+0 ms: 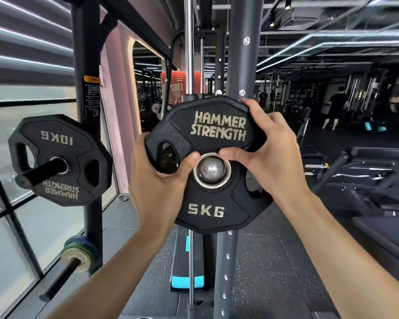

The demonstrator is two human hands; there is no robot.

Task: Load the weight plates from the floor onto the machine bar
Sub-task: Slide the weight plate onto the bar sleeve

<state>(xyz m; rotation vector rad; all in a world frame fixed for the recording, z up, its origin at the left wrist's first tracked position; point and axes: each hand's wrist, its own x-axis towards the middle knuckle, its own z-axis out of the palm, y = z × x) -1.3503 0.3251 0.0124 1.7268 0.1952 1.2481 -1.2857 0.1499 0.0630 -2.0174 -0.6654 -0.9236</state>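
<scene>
You have the 5 kg plate [207, 162] up in front of you, held upright and facing you, with its steel-ringed centre hole set around the rounded end of the machine bar [212, 170]; only that shiny domed tip shows through the hole, and the rest of the bar is hidden behind the plate, so you cannot tell how far onto it the plate sits. Your left hand [158, 178] is clamped on the plate's left side, thumb pressed on the face just beside the centre ring, the other fingers wrapped behind through the left grip slot and out of sight. Your right hand [268, 143] grips the upper right edge, fingers curled over the rim at the top and thumb lying across the face above the ring (the right grip slot is mostly covered by your palm and wrist). The dark upright post [243, 54] rises directly behind the plate, and a chrome guide rod [189, 42] runs beside it; the plate blocks the view of both where they pass behind it. To your left, a 10 kg plate [60, 160] hangs on a storage peg [40, 172] with its lettering upside down, and lower down a small greenish plate [80, 256] sits on another peg, its markings too small to read. The far right of the gym is dark and blurred, with people there hard to make out.
</scene>
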